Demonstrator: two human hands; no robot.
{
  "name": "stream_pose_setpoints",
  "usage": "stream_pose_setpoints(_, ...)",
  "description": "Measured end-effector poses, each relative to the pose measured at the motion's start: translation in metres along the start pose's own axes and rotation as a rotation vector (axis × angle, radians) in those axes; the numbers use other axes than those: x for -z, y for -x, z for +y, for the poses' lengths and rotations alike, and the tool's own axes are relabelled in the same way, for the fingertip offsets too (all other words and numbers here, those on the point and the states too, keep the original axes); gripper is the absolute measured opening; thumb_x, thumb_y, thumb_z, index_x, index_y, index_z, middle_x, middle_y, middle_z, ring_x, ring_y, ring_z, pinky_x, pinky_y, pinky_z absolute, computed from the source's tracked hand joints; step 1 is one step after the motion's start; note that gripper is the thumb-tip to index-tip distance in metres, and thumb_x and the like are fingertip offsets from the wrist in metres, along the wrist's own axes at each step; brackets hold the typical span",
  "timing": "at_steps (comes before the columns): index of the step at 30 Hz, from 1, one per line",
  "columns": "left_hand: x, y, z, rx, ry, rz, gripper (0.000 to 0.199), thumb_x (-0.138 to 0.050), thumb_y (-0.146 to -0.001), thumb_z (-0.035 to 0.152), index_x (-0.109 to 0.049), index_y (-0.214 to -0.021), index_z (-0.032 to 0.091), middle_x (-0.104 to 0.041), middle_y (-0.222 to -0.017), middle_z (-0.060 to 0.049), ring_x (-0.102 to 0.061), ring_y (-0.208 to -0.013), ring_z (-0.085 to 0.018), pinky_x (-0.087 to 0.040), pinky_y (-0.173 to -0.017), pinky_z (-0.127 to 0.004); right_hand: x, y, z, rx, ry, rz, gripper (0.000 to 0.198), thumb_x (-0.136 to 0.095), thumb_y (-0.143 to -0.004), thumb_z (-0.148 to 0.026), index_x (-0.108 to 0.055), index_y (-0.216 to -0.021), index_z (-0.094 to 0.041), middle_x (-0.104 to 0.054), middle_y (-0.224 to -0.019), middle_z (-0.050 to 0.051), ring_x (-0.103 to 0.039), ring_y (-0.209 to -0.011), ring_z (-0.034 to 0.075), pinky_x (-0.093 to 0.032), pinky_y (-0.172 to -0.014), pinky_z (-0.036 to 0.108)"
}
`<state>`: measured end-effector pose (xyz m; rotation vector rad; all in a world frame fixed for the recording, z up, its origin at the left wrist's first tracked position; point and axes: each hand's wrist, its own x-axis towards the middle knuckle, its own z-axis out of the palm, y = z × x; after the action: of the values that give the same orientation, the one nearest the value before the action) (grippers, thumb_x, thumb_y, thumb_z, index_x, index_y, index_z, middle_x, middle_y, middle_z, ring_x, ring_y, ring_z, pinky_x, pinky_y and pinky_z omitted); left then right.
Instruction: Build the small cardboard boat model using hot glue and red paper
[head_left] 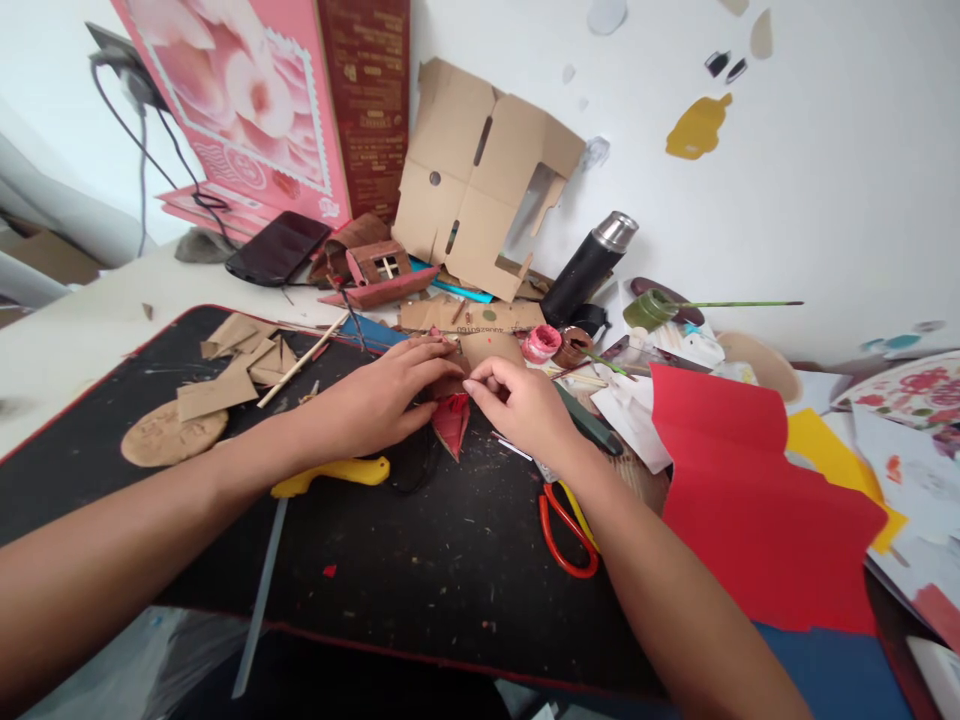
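Both hands meet over the black mat (420,570) on the counter (52,365), around a small red pointed piece (451,425) that lies between them, roughly midway across the mat and toward its far part. The left hand (379,400) arches over from the left, its fingers curved and its thumb reaching to the piece's side; the view does not show whether they grip it or only steady it. The right hand (521,408) comes in from the other side with thumb and forefinger drawn into a narrow pinch, and whether anything sits between them cannot be told. Fine handling like this seems best done with the left hand as a still support and the right moving in small, light pinches near the edge, since the piece looks thin enough to crease. Keeping the wrists low and clear of the yellow glue gun (337,474) below the left hand and the red-handled scissors (568,543) beside the right forearm would also help. The red piece narrows to a sharp tip that points back toward the person, tilted slightly to the right; its long axis appears to run away from the person, with the far end hidden under the hands.
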<state>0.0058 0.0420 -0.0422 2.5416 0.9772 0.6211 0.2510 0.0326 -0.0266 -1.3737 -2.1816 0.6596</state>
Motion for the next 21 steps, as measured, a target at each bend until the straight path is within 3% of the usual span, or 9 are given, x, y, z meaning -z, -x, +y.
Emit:
stream_pose_setpoints(11,-0.001,-0.005,0.013,-0.001,-0.101,0.011,0.04,-0.053,-0.1,0.017,-0.062,-0.139,0.02,-0.06,-0.157,-0.016,-0.045,-0.158,-0.034,-0.04,-0.131,-0.059,-0.004,0.015,0.016,-0.026,-0.074,0.105,0.021,-0.063,-0.105,-0.038,-0.071,-0.097,-0.021,-0.063,-0.069,-0.003,-0.054,-0.062,0.015,-0.038,-0.065,0.028)
stream_pose_setpoints(21,-0.001,-0.011,0.02,0.032,-0.131,-0.003,0.037,-0.053,-0.101,0.023,-0.063,-0.136,0.021,-0.064,-0.148,-0.016,-0.051,-0.151,-0.035,-0.043,-0.129,-0.061,-0.004,0.017,0.018,-0.009,-0.052,0.087,0.019,-0.064,-0.105,-0.037,-0.072,-0.096,-0.023,-0.066,-0.069,-0.003,-0.055,-0.062,0.015,-0.036,-0.066,0.028)
